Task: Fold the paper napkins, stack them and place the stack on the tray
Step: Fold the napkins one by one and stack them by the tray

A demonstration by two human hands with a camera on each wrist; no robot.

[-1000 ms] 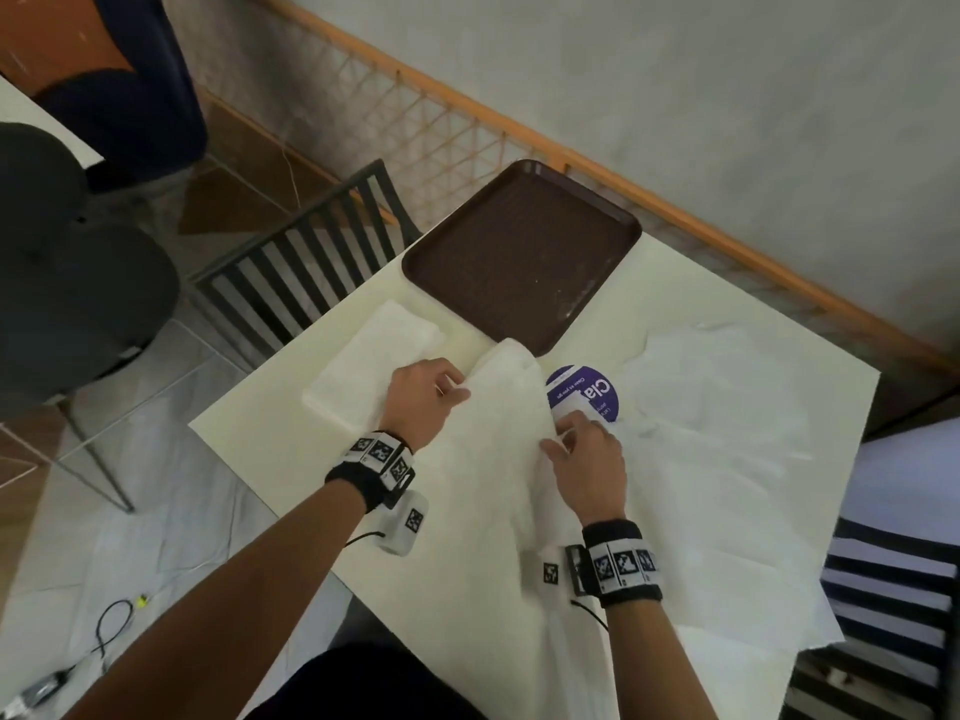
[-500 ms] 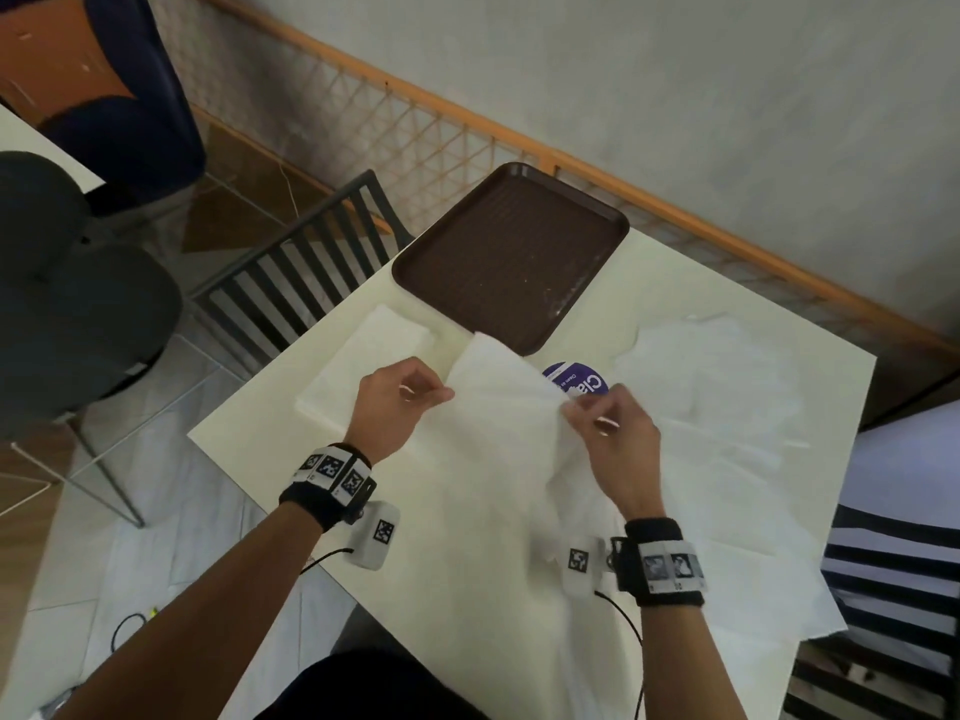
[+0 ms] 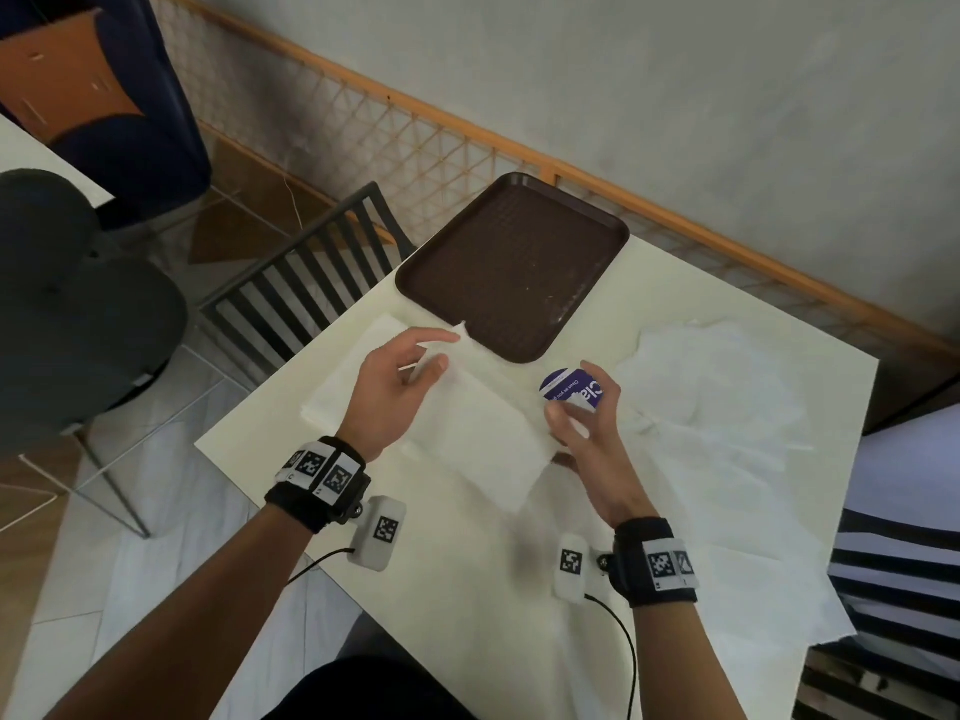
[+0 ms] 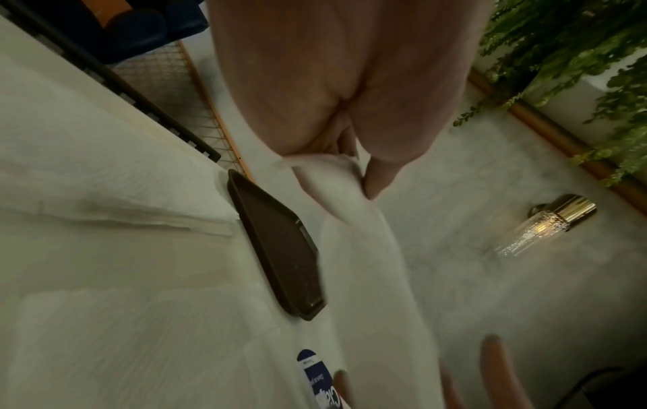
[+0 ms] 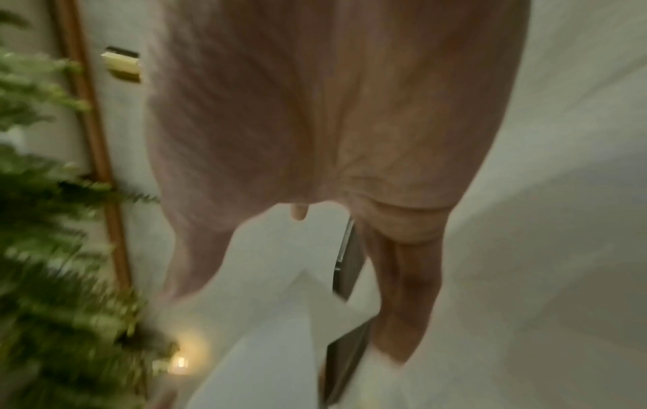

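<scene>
A white paper napkin hangs stretched between my two hands above the cream table. My left hand pinches its far corner near the front edge of the brown tray; the left wrist view shows the pinch on the napkin clearly. My right hand holds the napkin's other end between thumb and fingers, which the blurred right wrist view also shows on the napkin. A folded napkin lies on the table under my left hand. Nothing lies on the tray.
A loose heap of unfolded napkins covers the table's right side. A round purple label sits on the table behind my right hand. Slatted dark chairs stand at the left edge and the right. A mesh railing runs behind the table.
Both hands raised the napkin off the table and drew apart, pulling it taut. My left hand moved toward the tray's front edge.
</scene>
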